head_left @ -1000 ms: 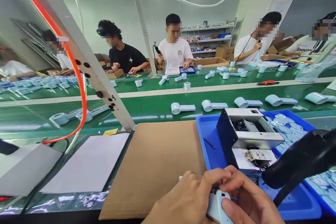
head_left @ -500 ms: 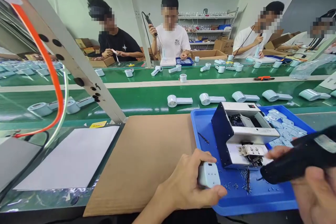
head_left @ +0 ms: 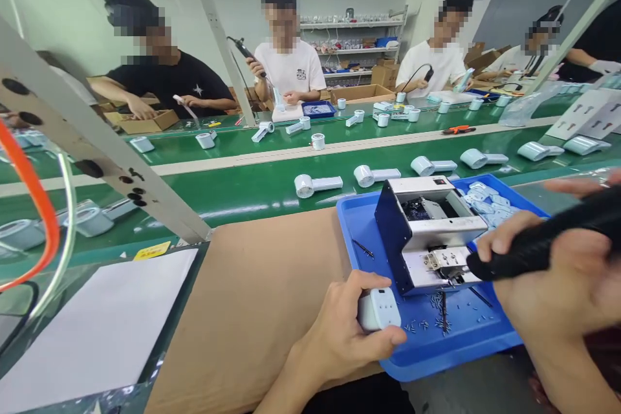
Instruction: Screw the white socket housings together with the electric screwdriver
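My left hand [head_left: 342, 323] is closed around a pale blue plastic housing [head_left: 385, 309], whose end face with small holes and a slot is turned up. My right hand [head_left: 548, 284] grips a black electric screwdriver [head_left: 543, 247]; its tip reaches the metal outlet of the screw feeder [head_left: 439, 220]. Whether the bit touches a screw there I cannot make out. The feeder stands in a blue tray [head_left: 407, 362], with loose screws [head_left: 439, 314] and dark driver bits [head_left: 363, 249] lying around it. Pale blue flat parts [head_left: 485, 204] are heaped behind the feeder.
Brown cardboard [head_left: 257, 291] covers the bench left of the tray, beside a white paper sheet [head_left: 107, 317]. A slanted metal post [head_left: 111, 155] and an orange hose [head_left: 33, 187] stand at left. Beyond runs a green conveyor [head_left: 233, 187] carrying pale blue units [head_left: 317, 184]; several co-workers sit opposite.
My right hand has brought the screwdriver tip from in front of the feeder up to its outlet. The view has turned to the right. My left hand still holds the housing.
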Tool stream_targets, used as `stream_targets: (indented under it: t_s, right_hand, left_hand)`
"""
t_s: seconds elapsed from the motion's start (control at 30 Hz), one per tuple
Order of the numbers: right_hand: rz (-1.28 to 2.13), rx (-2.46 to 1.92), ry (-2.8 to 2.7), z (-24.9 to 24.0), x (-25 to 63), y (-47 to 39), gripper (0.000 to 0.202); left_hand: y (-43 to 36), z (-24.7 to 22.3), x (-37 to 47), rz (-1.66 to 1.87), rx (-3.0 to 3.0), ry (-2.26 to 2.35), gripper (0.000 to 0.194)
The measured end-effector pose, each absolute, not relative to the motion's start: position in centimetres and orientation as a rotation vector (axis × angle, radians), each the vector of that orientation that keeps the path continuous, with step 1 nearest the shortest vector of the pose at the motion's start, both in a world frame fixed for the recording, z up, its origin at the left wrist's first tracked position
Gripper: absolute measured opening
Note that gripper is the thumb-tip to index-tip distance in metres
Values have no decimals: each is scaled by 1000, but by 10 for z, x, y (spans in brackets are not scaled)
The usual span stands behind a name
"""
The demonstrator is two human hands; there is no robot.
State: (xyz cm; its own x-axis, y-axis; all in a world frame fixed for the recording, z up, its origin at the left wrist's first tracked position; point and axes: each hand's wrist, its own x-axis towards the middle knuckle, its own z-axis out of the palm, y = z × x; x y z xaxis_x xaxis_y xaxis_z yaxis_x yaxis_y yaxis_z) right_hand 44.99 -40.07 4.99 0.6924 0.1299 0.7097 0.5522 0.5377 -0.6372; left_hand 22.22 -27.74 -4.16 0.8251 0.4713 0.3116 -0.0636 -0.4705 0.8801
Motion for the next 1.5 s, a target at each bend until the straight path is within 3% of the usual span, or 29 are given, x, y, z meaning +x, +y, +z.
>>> stream_targets:
  t_s: [0.2, 0.37, 0.47, 0.7, 0.97, 1.1, 1.27, 1.5]
  right_hand:
    - [-143, -978, -897, 38, 460, -382, 21]
    - [-94, -982, -857, 57, 438, -389, 33]
    - [-70, -958, -728, 87, 403, -391, 43]
    - [104, -785, -632, 119, 345, -377, 24]
    - [208, -685, -629, 112, 338, -358, 69]
    - [241, -775, -631, 118, 337, -359, 68]
    - [220, -875, -609, 125, 335, -361, 72]
    - [112, -943, -734, 106, 338, -366, 48]
  left_hand:
    - [-272, -54, 222, 586, 1867, 263, 86]
    - [-270, -57, 222, 556, 1842, 253, 91]
    - [-272, -55, 222, 556, 1844, 245, 84]
    - [-271, -54, 219, 593, 1992, 285, 69]
    - [-275, -44, 222, 615, 2005, 261, 56]
    - [-276, -42, 224, 584, 2055, 285, 59]
    - [-274, -45, 226, 621, 2016, 246, 79]
    - [-274, -47, 227, 706, 1955, 185, 83]
